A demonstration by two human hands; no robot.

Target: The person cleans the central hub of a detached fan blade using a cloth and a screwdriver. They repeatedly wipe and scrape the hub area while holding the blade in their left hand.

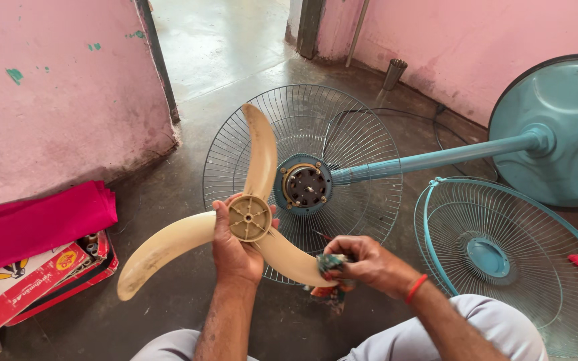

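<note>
Head view: left hand (235,247) clasps the light, stiff blade (235,214) at its hub, right hand (362,262) pinching a rag (329,264) on one slippery, bendable tip.

The cream three-bladed plastic fan blade (249,217) is showing a smooth, dull, grimy finish, with a crumpled patterned cloth rag (331,264) pressing on its 4 o'clock blade. At 1 o'clock the thin metal wire rear grille (362,144) is glinting, the round teal painted-metal base (563,127) is looking satin, and the grey concrete floor (168,194) is lying rough and matt.
</note>
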